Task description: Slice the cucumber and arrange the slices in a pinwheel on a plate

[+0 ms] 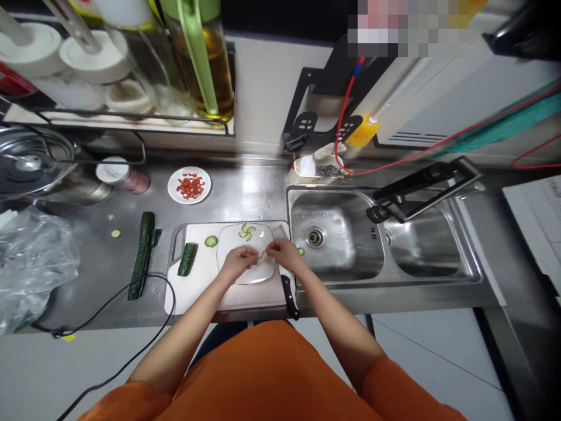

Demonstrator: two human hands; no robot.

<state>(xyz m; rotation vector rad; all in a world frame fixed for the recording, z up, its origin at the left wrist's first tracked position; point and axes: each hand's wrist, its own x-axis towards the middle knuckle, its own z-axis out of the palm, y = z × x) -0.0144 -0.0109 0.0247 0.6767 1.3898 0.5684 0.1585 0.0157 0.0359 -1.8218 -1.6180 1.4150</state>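
- Head view: the left hand (239, 262) and right hand (284, 254) meet over the white plate (258, 272), fingertips pinching a thin cucumber slice (262, 255) between them; its exact shape is too small to tell.
- Step in hand, as judged: handling this single slice above the plate, near its right edge.
- Near the plate's far edge lie curved green slices (247, 233), fanned out.
- The plate sits on the cutting board (193, 290), against its far edge; left of it are round slices (211, 241) and, by the board's left edge, a cucumber chunk (187, 259).
- A knife (288, 293) lies along the right edge, handle towards the near right corner.
- Moving so thin a slice calls for light, level fingertips; squeezing could tear it.
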